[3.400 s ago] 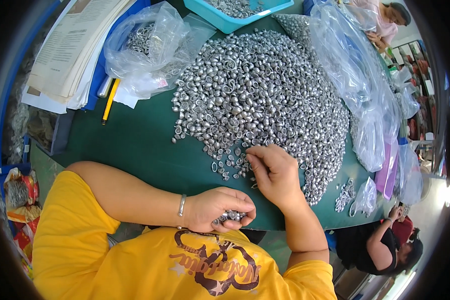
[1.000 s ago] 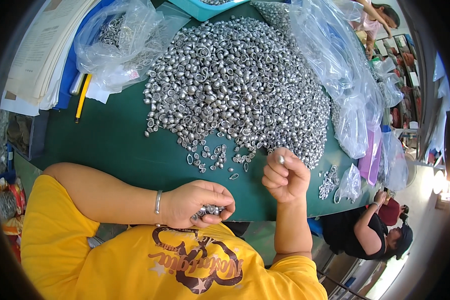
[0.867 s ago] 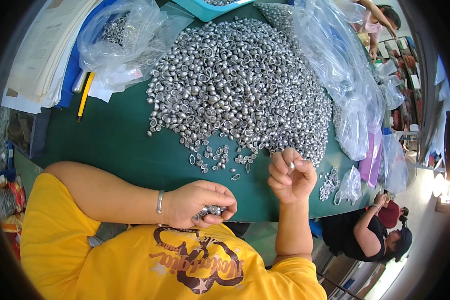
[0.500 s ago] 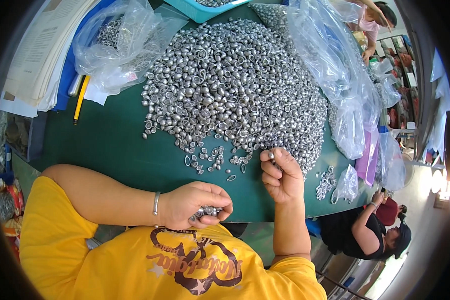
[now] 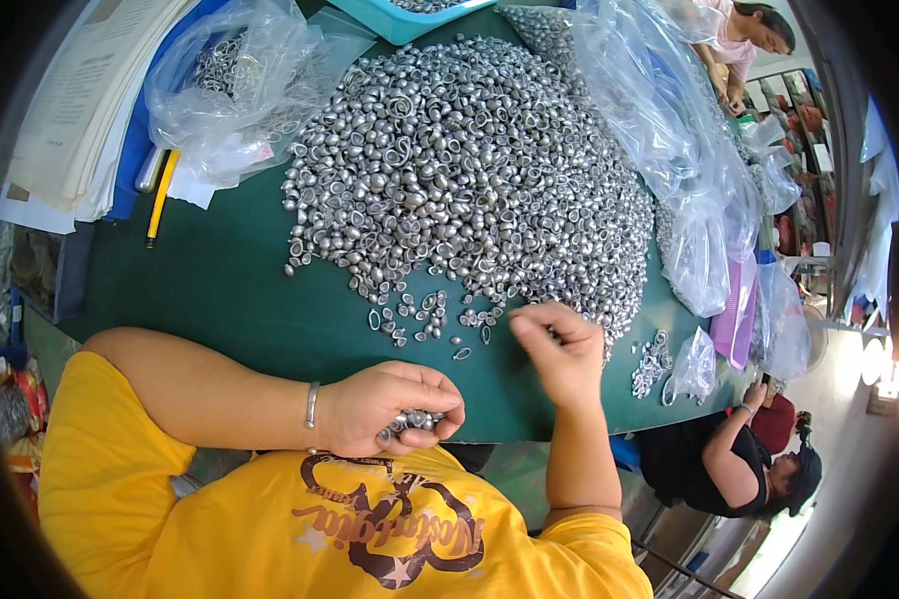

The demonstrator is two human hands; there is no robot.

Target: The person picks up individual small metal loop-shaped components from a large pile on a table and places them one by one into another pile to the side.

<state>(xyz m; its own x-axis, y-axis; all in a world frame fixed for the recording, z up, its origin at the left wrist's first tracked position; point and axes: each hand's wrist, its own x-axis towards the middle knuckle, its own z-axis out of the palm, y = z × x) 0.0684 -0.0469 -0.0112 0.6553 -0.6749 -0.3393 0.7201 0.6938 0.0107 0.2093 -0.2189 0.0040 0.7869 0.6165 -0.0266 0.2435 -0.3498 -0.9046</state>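
A large heap of small silver metal pieces (image 5: 459,170), some rounded like beads and some ring-shaped, covers the middle of the green table (image 5: 220,290). My left hand (image 5: 380,399) lies near the table's front edge, its fingers curled around a clump of these metal pieces (image 5: 410,424). At the heap's front right edge is my right hand (image 5: 561,354), closed, knuckles up and slightly blurred. A bit of metal shows between its fingers; the rest of its palm is hidden. Several loose pieces (image 5: 435,314) lie between the heap and my hands.
Clear plastic bags (image 5: 659,110) line the right side, beside a purple tray (image 5: 734,319). A small cluster of rings (image 5: 651,364) lies at the right. Papers (image 5: 90,100), a yellow pencil (image 5: 162,200) and a bag (image 5: 240,100) are at left. A blue basket (image 5: 400,22) stands behind. Two people are at right.
My right hand has turned from palm-up to knuckles-up and shifted slightly left; the piece at its fingertips is less visible. My left hand has stayed put. The far person's arms have lowered.
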